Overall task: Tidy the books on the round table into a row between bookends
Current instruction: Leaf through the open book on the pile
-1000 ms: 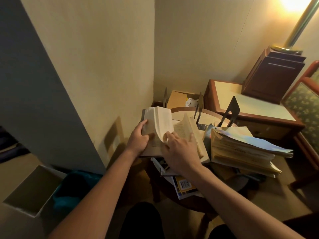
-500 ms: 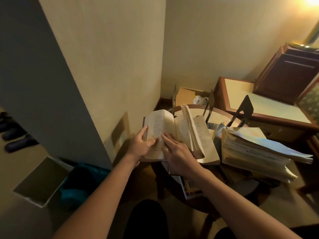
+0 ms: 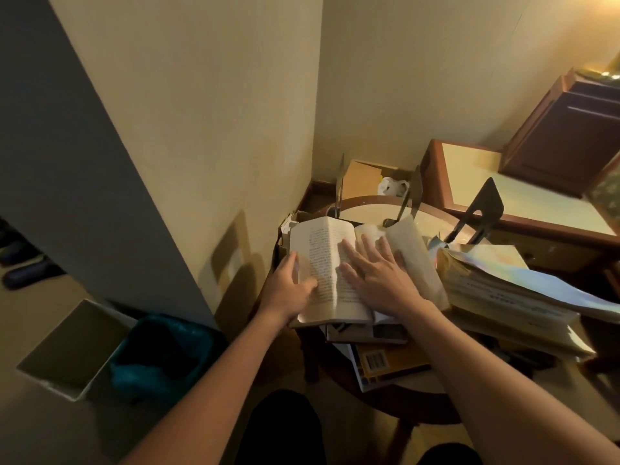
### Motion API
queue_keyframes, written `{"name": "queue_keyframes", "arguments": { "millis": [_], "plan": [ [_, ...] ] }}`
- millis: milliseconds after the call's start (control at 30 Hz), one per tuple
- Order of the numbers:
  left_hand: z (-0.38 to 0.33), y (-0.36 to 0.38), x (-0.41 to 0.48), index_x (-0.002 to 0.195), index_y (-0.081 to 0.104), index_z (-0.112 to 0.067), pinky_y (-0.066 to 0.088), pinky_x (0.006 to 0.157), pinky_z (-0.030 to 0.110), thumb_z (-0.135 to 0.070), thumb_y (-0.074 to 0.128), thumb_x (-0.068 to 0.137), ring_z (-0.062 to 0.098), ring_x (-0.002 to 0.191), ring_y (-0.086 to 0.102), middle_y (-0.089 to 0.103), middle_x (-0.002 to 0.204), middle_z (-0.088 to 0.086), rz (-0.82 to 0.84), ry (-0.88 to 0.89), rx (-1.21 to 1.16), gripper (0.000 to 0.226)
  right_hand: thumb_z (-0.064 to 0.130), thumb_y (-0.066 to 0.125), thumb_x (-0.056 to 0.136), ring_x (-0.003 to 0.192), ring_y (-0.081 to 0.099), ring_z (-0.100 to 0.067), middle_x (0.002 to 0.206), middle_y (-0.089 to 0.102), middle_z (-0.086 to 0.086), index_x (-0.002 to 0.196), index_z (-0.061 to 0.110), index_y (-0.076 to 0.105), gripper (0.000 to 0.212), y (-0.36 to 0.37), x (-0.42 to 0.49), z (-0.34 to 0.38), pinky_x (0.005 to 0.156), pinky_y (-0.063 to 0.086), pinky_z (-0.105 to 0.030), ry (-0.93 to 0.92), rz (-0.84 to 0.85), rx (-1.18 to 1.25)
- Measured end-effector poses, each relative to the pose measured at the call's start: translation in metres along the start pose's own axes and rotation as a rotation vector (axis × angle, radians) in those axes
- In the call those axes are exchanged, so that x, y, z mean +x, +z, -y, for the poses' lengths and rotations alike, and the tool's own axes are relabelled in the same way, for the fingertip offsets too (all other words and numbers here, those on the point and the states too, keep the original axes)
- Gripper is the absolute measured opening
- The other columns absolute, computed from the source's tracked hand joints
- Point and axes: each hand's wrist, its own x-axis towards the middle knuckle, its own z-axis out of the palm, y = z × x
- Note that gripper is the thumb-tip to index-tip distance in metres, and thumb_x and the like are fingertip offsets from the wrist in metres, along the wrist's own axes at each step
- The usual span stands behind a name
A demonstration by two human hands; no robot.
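Note:
An open paperback (image 3: 322,260) lies on a pile of books at the round table's (image 3: 369,208) left side. My left hand (image 3: 288,290) grips its left half, thumb on the page. My right hand (image 3: 379,273) lies flat with spread fingers on the right-hand pages. A thick stack of books and magazines (image 3: 510,297) sits to the right, and a yellow book with a barcode (image 3: 385,362) juts out beneath. Three dark metal bookends stand at the back: a left bookend (image 3: 340,182), a middle bookend (image 3: 414,193), a right bookend (image 3: 483,209).
A wall corner (image 3: 318,95) lies just behind the table. A wooden desk (image 3: 523,203) with a dark cabinet (image 3: 570,129) stands at the right. On the floor left are a white bin (image 3: 67,350) and a teal bin (image 3: 164,357). A cardboard box (image 3: 365,179) sits behind the table.
The book's pages have been spread open and laid flatter. My right hand moved from the lower centre onto the right-hand pages, fingers straightened. The view tilted down and closer.

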Motion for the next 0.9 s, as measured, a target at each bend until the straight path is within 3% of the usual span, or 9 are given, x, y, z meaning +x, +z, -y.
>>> {"name": "queue_keyframes", "arguments": {
  "millis": [67,133,200,300,633,900],
  "plan": [
    [-0.002,0.009,0.000,0.159,0.012,-0.031,0.029,0.117,0.056,-0.056,0.053,0.095,0.034,0.147,0.024,0.014,0.167,0.001,-0.049,0.058,0.308,0.080,0.073,0.016,0.096,0.151,-0.022,-0.027,0.167,-0.009,0.006,0.153,0.055,0.000,0.062,0.004,-0.001,-0.004,0.118,-0.014,-0.053,-0.012,-0.044,-0.039],
    [-0.005,0.020,0.000,0.160,0.006,-0.033,0.014,0.120,0.058,-0.061,0.039,0.098,0.035,0.152,0.008,-0.004,0.168,-0.003,-0.071,0.228,0.569,0.076,0.075,0.015,0.095,0.151,-0.021,-0.027,0.167,-0.007,0.005,0.153,0.057,0.001,0.062,0.007,0.001,-0.007,0.119,-0.014,-0.054,-0.026,-0.070,-0.033],
    [-0.007,0.029,0.002,0.160,0.005,-0.030,0.003,0.123,0.057,-0.052,0.030,0.104,0.028,0.154,-0.005,-0.006,0.168,-0.007,-0.046,0.372,0.692,0.065,0.075,0.013,0.095,0.151,-0.019,-0.029,0.168,-0.007,0.004,0.153,0.057,0.001,0.062,0.010,0.002,-0.010,0.121,-0.012,-0.056,-0.039,-0.082,-0.056],
    [-0.004,0.035,0.011,0.159,0.009,-0.029,-0.006,0.122,0.056,-0.044,0.021,0.107,0.020,0.154,-0.009,0.001,0.167,-0.011,-0.009,0.419,0.796,0.056,0.073,0.014,0.096,0.151,-0.021,-0.030,0.168,-0.011,0.005,0.152,0.058,0.001,0.060,0.014,0.004,-0.013,0.120,-0.013,-0.055,-0.044,-0.089,-0.087],
    [-0.019,0.033,0.066,0.159,0.014,-0.030,0.001,0.122,0.060,-0.036,0.021,0.108,0.020,0.154,0.007,0.014,0.166,-0.010,-0.038,0.325,0.858,0.052,0.068,0.011,0.099,0.147,-0.031,-0.026,0.165,-0.021,0.010,0.153,0.054,-0.003,0.058,0.017,0.001,-0.011,0.119,-0.018,-0.055,-0.028,-0.094,-0.064],
    [0.013,0.045,-0.022,0.155,0.028,-0.025,0.012,0.123,0.052,-0.041,0.014,0.102,0.015,0.152,0.018,0.029,0.161,-0.007,-0.149,0.410,0.847,0.057,0.066,0.014,0.101,0.148,-0.031,-0.024,0.165,-0.020,0.012,0.154,0.053,-0.002,0.057,0.023,0.003,-0.012,0.119,-0.017,-0.055,-0.014,-0.100,-0.011]
  ]
}}
